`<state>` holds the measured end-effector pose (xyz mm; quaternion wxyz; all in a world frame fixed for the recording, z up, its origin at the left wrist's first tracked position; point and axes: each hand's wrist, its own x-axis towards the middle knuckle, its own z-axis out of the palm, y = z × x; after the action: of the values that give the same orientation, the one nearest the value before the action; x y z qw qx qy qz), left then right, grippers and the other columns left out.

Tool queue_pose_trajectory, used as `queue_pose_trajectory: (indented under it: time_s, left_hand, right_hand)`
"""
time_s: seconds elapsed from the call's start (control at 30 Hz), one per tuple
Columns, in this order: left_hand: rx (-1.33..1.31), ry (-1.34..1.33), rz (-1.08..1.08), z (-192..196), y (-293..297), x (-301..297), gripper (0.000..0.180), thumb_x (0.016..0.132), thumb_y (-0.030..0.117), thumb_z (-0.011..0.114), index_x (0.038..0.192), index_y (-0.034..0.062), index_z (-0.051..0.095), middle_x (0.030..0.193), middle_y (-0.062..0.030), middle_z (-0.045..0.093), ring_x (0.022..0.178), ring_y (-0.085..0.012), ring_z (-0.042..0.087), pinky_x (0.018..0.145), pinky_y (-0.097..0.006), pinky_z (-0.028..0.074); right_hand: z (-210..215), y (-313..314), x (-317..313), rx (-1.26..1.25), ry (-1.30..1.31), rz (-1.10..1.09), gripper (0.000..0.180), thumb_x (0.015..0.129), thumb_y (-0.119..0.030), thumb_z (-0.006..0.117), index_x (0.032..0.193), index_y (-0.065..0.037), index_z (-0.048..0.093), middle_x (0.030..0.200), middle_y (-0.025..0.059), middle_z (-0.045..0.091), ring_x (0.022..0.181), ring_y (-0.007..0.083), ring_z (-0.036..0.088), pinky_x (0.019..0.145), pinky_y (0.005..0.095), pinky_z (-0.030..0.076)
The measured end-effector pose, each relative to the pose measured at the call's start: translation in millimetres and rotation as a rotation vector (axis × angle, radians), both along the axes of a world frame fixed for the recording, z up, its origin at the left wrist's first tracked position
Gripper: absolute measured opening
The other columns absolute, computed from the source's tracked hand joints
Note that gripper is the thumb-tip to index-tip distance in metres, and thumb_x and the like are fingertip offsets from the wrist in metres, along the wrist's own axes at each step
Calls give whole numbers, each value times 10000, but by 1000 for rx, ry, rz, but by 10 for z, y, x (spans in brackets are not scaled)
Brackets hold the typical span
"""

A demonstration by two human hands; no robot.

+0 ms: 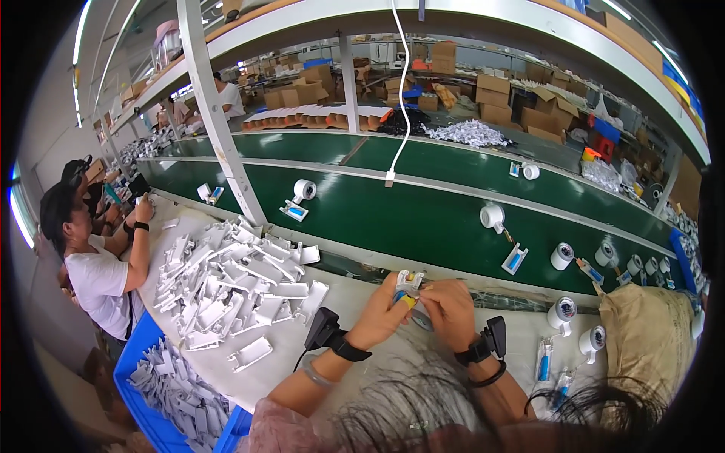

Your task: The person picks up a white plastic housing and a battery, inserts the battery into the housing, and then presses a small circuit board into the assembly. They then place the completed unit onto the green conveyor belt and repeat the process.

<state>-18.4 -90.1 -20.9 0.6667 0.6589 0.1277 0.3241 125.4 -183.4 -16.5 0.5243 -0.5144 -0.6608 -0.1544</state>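
My left hand point(381, 313) and my right hand point(447, 308) meet over the white worktable point(355, 355) and together grip a small white plastic holder point(408, 283) with a blue and yellow piece under it. The fingers of both hands pinch its lower end. A black device is strapped to each of my wrists. A heap of white plastic shells point(234, 283) lies to the left of my left hand. Finished units with white rolls point(563, 313) lie to the right of my right hand.
A green conveyor belt point(423, 219) runs beyond the table and carries several white roll units point(492, 217). A blue crate point(162, 396) of white parts stands at the lower left. A co-worker in a white shirt point(98, 264) sits at the left. A tan sack point(649, 340) lies at the right.
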Motion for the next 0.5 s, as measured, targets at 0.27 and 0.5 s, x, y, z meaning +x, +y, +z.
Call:
queue_pose_trajectory:
  time_s: [0.27, 0.5]
  left_hand:
    - [246, 22, 84, 57, -54, 18, 287, 867, 66, 495, 1146, 5, 465, 876, -87, 538, 671, -137, 531, 570, -281, 449]
    - [276, 18, 100, 54, -72, 21, 280, 858, 58, 502, 1129, -5, 479, 953, -132, 529, 829, -232, 534, 739, -332, 450]
  right_hand:
    - [11, -26, -42, 33, 24, -34, 163, 720, 6, 705, 849, -77, 649, 866, 81, 653, 834, 276, 626, 778, 385, 450]
    - [28, -26, -39, 28, 38, -39, 148, 711, -19, 702, 828, -90, 647, 865, 75, 641, 842, 279, 616, 800, 395, 446]
